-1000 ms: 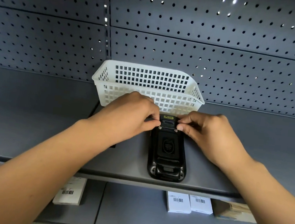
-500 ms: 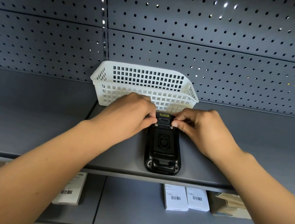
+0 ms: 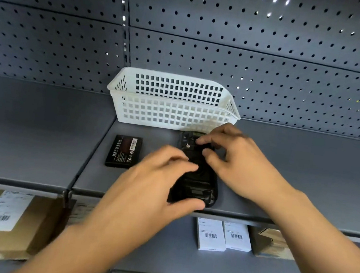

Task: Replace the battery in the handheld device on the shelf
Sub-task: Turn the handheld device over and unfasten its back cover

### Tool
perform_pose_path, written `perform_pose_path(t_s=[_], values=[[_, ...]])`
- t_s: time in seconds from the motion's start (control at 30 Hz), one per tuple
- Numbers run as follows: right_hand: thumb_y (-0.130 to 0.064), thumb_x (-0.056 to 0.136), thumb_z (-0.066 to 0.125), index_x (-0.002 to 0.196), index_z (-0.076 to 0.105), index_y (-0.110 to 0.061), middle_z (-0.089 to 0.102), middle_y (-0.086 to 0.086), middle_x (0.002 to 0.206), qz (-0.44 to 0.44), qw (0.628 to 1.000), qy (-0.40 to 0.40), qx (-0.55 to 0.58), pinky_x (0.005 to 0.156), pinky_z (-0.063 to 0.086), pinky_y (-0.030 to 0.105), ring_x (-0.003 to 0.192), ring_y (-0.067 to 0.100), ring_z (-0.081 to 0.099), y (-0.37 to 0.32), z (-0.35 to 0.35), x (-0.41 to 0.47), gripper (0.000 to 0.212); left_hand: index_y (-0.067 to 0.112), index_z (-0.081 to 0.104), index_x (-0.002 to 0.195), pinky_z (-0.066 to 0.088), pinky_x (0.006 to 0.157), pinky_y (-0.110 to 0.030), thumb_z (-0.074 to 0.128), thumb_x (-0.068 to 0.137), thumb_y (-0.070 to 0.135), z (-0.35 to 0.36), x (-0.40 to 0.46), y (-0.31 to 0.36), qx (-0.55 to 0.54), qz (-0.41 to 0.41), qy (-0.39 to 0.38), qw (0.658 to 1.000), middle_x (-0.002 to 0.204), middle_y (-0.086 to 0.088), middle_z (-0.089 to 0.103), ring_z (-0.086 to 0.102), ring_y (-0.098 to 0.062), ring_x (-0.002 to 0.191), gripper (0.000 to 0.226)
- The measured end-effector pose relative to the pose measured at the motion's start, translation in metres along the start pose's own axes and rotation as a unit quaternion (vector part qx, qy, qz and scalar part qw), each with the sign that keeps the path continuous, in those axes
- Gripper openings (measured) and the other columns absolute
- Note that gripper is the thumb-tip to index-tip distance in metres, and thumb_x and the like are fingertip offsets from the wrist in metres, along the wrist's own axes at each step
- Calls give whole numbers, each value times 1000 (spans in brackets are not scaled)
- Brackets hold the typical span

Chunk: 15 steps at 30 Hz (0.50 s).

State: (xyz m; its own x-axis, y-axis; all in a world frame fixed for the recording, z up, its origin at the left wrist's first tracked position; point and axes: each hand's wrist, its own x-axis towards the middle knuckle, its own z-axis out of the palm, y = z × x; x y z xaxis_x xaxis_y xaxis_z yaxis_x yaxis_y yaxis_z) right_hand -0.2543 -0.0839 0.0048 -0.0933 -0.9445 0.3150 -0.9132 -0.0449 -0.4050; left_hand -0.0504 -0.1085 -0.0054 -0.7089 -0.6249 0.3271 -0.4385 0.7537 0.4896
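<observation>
A black handheld device (image 3: 201,179) lies face down on a gray shelf (image 3: 37,141), near the front edge. Its far end almost touches a white basket (image 3: 171,103) with lots of little square holes, which stands at the back of the shelf by the wall full of holes (image 3: 275,57). The left hand (image 3: 149,191) rests on the near end of the device. Its fingers lie over the back of the device and its thumb curls around the bottom end, so its grip is closed loosely on the device. The hand looks a bit blurry. The right hand (image 3: 239,164) is at the far end of the device. Its fingers are bent and its fingertips (image 3: 200,141) touch the top part of the back, close to a small shiny screw (image 3: 188,145). I cannot tell if this grip is pinching anything. A flat black battery (image 3: 124,151) with a label lies on the shelf just to the left of the device, not touching it. On the shelf below are a brown box (image 3: 0,223) with a sticker and two small white boxes (image 3: 222,235) with bar codes.
</observation>
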Motion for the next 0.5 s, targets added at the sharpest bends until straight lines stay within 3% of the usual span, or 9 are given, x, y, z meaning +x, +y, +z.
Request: perform_pose_path(t_s=[0.07, 0.23, 0.37, 0.5], values=[[-21, 86, 59, 104, 69, -30, 54, -10, 105, 11, 1000, 0, 10, 76, 35, 17, 67, -14, 43, -1, 1, 1, 23, 32, 61, 127, 48, 90, -24, 61, 77, 61, 13, -4, -3, -5, -5, 24, 1000, 128, 21, 48, 51, 1, 113, 58], [-16, 85, 53, 101, 66, -24, 51, -5, 104, 60, 997, -37, 11, 82, 31, 18, 96, 9, 47, -8, 1, 7, 22, 28, 63, 127, 52, 86, -26, 60, 78, 59, 22, -6, -7, -46, -10, 43, 998, 131, 17, 49, 53, -5, 114, 58], [-20, 87, 48, 98, 62, -19, 49, 2, 104, 92, 993, -67, -6, 85, 32, 25, 107, 23, 48, -17, 11, 17, 18, 27, 62, 128, 47, 99, -30, 62, 76, 58, 24, -8, -12, -61, -12, 54, 997, 136, 14, 46, 49, -3, 122, 61], [-22, 89, 47, 96, 59, -23, 47, -1, 104, 119, 988, -98, 13, 80, 33, 25, 103, 18, 47, -17, 6, 19, 14, 28, 60, 129, 46, 103, -32, 60, 75, 61, 26, -7, -13, -76, -9, 59, 995, 143, 13, 43, 46, -2, 126, 63]])
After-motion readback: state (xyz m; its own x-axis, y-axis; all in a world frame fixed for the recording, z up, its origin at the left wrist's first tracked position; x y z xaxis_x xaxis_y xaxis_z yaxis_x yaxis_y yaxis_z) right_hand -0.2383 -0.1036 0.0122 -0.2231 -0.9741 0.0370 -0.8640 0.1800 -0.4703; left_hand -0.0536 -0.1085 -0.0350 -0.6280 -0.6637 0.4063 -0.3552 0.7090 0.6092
